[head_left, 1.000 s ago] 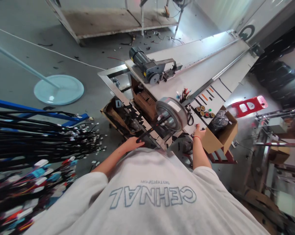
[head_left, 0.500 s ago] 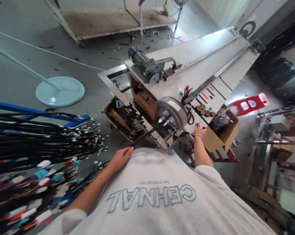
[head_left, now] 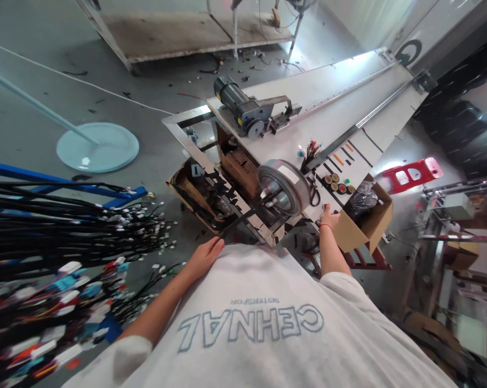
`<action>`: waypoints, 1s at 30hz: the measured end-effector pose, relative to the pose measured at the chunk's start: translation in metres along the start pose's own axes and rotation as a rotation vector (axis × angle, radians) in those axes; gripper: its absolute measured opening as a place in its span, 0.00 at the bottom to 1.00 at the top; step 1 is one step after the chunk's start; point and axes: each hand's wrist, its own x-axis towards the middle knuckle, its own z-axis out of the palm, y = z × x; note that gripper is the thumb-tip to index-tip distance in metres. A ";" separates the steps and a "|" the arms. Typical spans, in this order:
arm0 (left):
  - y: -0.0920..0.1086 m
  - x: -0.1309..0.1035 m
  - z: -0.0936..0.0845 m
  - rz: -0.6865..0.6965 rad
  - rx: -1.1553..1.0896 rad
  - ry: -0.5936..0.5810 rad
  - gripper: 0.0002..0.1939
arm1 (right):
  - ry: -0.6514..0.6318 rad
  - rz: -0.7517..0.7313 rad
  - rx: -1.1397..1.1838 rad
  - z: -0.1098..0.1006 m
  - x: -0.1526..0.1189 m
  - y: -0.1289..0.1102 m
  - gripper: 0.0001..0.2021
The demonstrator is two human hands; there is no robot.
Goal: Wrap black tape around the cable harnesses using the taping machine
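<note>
Left hand (head_left: 205, 257) drawn back beside shirt (head_left: 247, 280), curled around near end of black strand (head_left: 243, 217); strand reaches grey reel (head_left: 302, 186). Right hand (head_left: 329, 218) at bench (head_left: 314, 140) edge, grasp unclear.

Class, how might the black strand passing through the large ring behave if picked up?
The black strand would probably bend, being long and thin, though its straight run towards the left hand suggests tension or some stiffness. Its slimness suggests little weight.
</note>
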 end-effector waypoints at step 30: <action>0.046 0.105 0.052 0.188 0.113 0.023 0.16 | 0.019 -0.007 0.019 -0.003 -0.010 -0.003 0.29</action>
